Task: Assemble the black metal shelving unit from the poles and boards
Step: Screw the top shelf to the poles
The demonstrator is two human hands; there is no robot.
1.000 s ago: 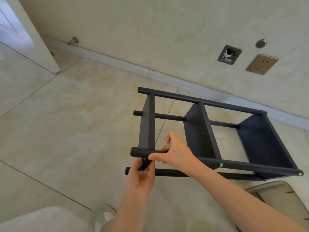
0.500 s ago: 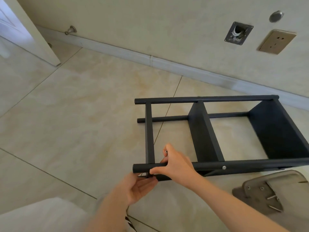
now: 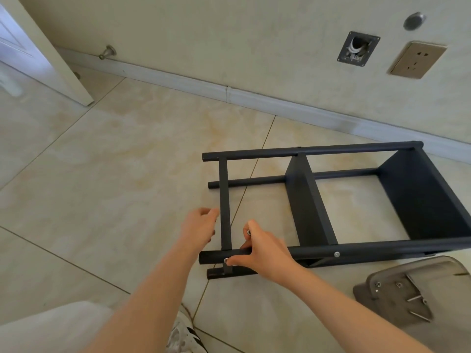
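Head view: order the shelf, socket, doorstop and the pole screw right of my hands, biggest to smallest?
1. Shelf
2. Socket
3. Doorstop
4. Screw
The doorstop sits farther off, so it may really be bigger than it looks.

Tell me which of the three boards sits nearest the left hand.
The leftmost board, seen edge-on, beside the left hand; the middle board and far board sit farther right.

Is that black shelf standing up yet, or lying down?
Lying on its side. The shelving unit's poles run level along the tiled floor, and its boards stand on edge between them.
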